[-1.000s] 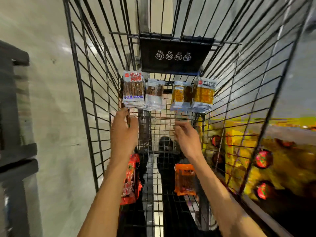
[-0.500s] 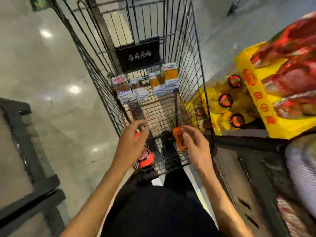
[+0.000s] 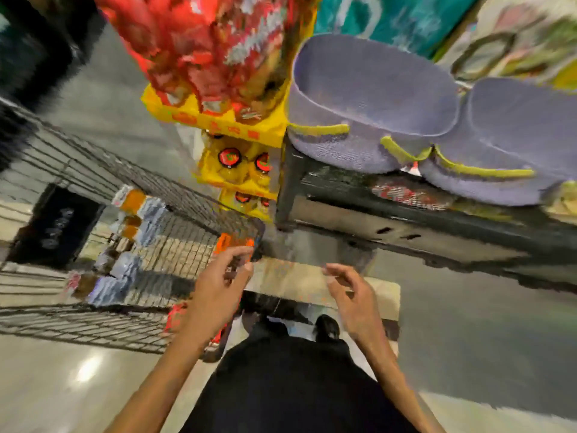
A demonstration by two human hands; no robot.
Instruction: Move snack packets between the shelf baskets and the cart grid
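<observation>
Person standing between cart (image 3: 93, 173) and shelf baskets (image 3: 368, 89)
Right hand (image 3: 352, 295) loosely spread; left hand (image 3: 218, 295) at an orange packet (image 3: 232, 242) on the cart, grip blurred, cannot tell.

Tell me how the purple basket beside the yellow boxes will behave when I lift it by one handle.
The purple basket looks woven and soft, so its wall will probably sag rather than hold shape. No load shows inside it, so it is likely light. Lifted by one green handle, it would probably tilt toward the other side.
</observation>
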